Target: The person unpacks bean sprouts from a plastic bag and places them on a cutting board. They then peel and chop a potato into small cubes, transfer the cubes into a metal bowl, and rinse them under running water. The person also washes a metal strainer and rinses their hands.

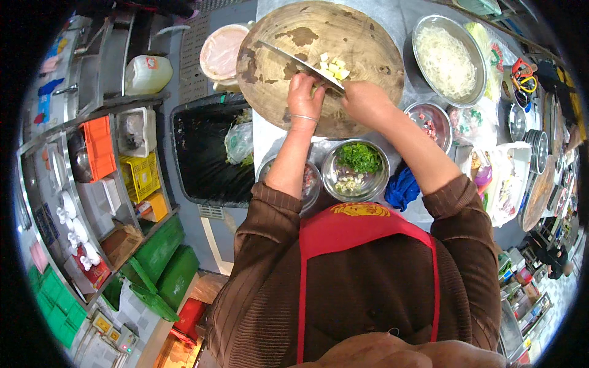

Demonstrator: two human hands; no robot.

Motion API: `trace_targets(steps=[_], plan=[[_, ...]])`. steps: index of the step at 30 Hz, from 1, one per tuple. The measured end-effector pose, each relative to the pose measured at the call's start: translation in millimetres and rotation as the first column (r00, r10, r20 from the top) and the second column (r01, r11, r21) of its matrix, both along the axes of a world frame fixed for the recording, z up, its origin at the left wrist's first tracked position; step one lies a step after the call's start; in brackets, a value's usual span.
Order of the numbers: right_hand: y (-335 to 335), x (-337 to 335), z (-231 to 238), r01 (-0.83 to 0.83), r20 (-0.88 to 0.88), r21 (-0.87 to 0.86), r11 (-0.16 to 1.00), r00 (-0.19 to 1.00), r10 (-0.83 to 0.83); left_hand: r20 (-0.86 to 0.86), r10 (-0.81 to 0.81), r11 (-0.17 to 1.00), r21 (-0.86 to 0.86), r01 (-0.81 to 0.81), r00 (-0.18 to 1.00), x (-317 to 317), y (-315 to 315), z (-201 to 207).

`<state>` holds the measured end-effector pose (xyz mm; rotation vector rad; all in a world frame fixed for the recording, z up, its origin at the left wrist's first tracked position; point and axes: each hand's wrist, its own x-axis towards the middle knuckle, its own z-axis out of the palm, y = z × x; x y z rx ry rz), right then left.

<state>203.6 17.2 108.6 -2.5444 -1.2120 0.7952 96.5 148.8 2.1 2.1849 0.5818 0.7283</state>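
My right hand (366, 103) is wrapped round the handle of a kitchen knife (288, 56). Its long blade slants across a round wooden chopping block (368, 43), the tip toward the far left. Against the near side of the blade, my left hand (305, 96) has its fingers bent and drawn together. Whatever is under those fingers is hidden. Pale yellow cut pieces (333, 65) lie on the block just beyond the blade. Dark wet patches mark the wood around them.
Near the block are a metal bowl of white shreds (446, 60), a bowl with chopped greens (361, 157), a bowl of pinkish pieces (427, 124) and a blue cloth (402, 187). To the left stand a pink-topped tub (222, 51) and a black-lined bin (202, 147).
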Motion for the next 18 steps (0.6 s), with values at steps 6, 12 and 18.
trace_targets(steps=[6, 12, 18], plan=[[-5.5, 1.0, -7.1, 0.042, 0.002, 0.073, 0.996, 0.999, -0.042, 0.033, -0.021, 0.999, -0.033, 0.022, 0.999, -3.2, 1.6, 0.5], [-15.5, -2.9, 9.1, -0.018, 0.062, 0.069, 0.997, 0.998, 0.014, 0.05, -0.011, 0.999, -0.041, 0.013, 0.999, -5.9, 1.0, 1.2], [-16.8, -1.6, 10.9, -0.022, 0.016, 0.124, 0.992, 1.0, 0.02, 0.036, -0.014, 0.999, -0.044, 0.016, 0.999, -5.1, 0.7, 2.7]])
